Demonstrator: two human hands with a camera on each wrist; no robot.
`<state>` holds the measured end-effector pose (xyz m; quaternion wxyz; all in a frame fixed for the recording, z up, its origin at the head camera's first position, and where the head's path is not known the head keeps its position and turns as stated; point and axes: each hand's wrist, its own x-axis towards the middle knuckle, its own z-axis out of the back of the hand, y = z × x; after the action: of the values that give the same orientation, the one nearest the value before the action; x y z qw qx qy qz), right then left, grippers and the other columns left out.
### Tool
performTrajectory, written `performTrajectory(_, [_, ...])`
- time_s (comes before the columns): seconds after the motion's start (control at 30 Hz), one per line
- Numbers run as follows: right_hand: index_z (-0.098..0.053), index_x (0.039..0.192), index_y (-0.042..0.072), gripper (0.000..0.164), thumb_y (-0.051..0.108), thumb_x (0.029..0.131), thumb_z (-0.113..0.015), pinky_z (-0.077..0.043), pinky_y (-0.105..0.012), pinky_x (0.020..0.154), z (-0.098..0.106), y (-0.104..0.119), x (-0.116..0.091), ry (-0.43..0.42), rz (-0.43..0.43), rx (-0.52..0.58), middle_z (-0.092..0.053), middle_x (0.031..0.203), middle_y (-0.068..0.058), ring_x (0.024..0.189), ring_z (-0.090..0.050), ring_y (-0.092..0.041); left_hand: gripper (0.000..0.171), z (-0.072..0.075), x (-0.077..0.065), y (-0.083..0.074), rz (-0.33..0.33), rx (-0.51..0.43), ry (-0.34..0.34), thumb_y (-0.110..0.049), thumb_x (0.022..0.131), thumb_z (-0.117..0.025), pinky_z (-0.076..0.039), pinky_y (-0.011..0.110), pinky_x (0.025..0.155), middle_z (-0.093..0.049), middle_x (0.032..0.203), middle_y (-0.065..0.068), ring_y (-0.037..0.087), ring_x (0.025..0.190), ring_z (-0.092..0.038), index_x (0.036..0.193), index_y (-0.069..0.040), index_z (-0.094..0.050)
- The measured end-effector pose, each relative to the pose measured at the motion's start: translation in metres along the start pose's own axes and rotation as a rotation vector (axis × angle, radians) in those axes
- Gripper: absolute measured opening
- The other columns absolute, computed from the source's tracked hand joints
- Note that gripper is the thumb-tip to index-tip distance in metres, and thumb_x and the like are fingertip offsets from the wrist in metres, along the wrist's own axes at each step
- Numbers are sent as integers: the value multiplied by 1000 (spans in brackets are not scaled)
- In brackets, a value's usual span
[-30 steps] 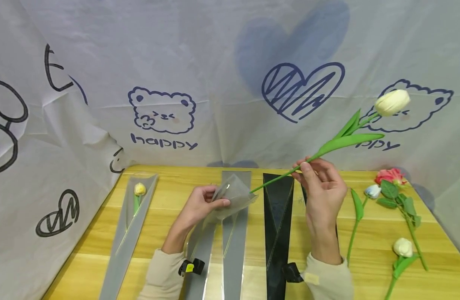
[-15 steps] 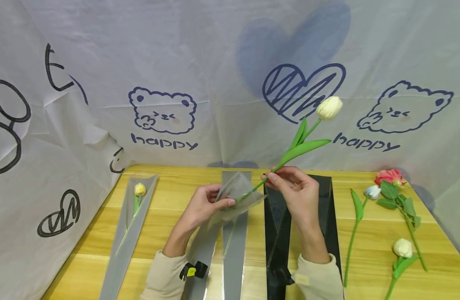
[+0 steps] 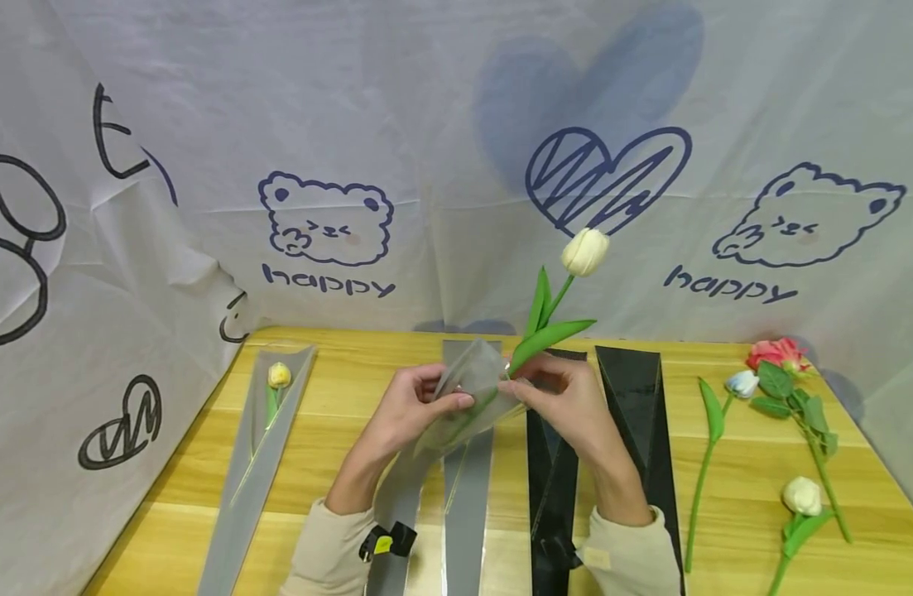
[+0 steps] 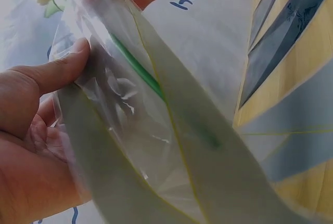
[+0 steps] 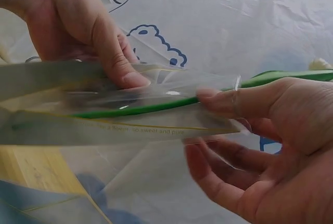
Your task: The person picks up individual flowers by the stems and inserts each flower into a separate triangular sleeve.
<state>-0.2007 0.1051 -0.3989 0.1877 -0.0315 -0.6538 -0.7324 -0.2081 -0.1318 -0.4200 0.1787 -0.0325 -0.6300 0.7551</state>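
Note:
My left hand [image 3: 400, 418] grips the top part of a translucent grey flower sleeve [image 3: 456, 418], thumb on its front. A white artificial tulip [image 3: 584, 252] leans to the upper right, its bloom and green leaves outside the sleeve. Through the clear film in the right wrist view, the lower stem [image 5: 156, 106] shows inside. At the sleeve's mouth my right hand [image 3: 575, 406] pinches the tulip by its stem, below the leaves. The right thumb overlaps the film edge, with the other fingers beneath. In the left wrist view the stem's end [image 4: 210, 140] is blurred behind the grey panel.
Another grey sleeve [image 3: 467, 513] lies flat beneath the hands, beside black sleeves [image 3: 635, 406]. At the left a grey sleeve [image 3: 233, 505] contains a yellow tulip [image 3: 279, 375]. A pink rose [image 3: 778, 354], a pale blue tulip [image 3: 742, 383] and a white tulip [image 3: 802, 496] lie right.
My right hand has moved left and down with the tulip, sliding its stem deeper into the sleeve. The bloom is now lower and nearer the sleeve's mouth. My left hand stays nearly still.

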Motion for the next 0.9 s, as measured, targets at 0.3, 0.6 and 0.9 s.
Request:
performTrajectory(0.3, [-76,100,-1,14,9,91,-80,-58,-31,75,2,0,-3,-81,-46,-4,-74,97,-12,86,-71,-19,22,3,-1,4,57,64,99,-9,93,-77,-54,29,70,-69,96,9,18,81,-63,110,3,-71])
performTrajectory(0.6, [-76,92,-4,15,9,87,-83,-54,-29,81,4,1,-3,-159,-62,-9,-70,107,-10,106,-64,-19,20,-5,0,5,20,90,111,-7,91,-79,-54,30,70,-71,92,10,15,78,-63,107,4,-74])
performTrajectory(0.9, [-78,90,0,11,7,86,-84,-50,-29,74,8,-1,-2,-72,-43,-74,-68,93,-11,89,-58,-20,9,-10,0,6,-8,128,71,-8,90,-80,-47,26,64,-66,78,5,16,71,-55,90,1,-76])
